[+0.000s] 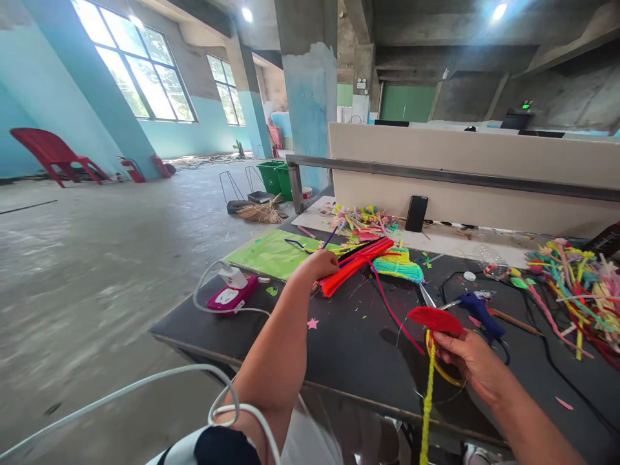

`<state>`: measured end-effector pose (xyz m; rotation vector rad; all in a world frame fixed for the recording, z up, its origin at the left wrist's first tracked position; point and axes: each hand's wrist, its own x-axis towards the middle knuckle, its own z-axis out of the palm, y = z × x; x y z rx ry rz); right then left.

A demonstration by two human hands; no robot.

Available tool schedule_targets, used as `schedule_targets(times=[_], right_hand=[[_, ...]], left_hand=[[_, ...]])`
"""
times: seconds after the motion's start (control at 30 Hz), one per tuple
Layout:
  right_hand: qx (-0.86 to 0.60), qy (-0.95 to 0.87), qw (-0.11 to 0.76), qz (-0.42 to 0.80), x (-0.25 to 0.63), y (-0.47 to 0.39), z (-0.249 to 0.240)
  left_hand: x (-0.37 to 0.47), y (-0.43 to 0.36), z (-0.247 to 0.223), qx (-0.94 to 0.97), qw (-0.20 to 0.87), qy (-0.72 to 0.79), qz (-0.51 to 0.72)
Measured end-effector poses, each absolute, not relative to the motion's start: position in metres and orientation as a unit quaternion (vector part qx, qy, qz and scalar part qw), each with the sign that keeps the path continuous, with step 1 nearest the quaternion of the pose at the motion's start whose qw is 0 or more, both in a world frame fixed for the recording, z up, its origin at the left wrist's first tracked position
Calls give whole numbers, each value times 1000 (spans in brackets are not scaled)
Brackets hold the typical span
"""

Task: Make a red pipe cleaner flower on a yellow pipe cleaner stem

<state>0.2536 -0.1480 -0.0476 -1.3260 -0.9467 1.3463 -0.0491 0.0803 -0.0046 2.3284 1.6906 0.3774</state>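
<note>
My left hand (323, 263) reaches across the table with its fingers curled down beside a bundle of red and orange pipe cleaners (357, 266). Its fingertips are hidden, so what they pinch cannot be made out. My right hand (462, 355) grips a red fuzzy oval piece (436, 320) between thumb and fingers. A twisted yellow pipe-cleaner strand (428, 407) hangs below that piece, over the table's front edge. Between the hands a single dark pink pipe cleaner (394, 313) lies on the black tabletop. Yellow and turquoise pipe cleaners (400, 266) rest beside the red bundle.
A blue glue gun (482, 313) and scissors (427, 296) lie near my right hand. Pipe-cleaner scraps (576, 290) pile at the right. A phone (416, 213) leans against the back panel. A magenta box (232, 297) with a white charger and cable sits left, near a green sheet (266, 253).
</note>
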Motion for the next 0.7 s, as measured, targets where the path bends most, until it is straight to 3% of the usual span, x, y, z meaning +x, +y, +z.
schedule_targets(times=[0.47, 0.7], right_hand=[[-551, -405, 480, 550, 253, -148, -50], [-564, -398, 477, 544, 250, -149, -46]], left_hand=[[-27, 73, -11, 833, 180, 516, 89], [-17, 63, -9, 829, 294, 470, 71]])
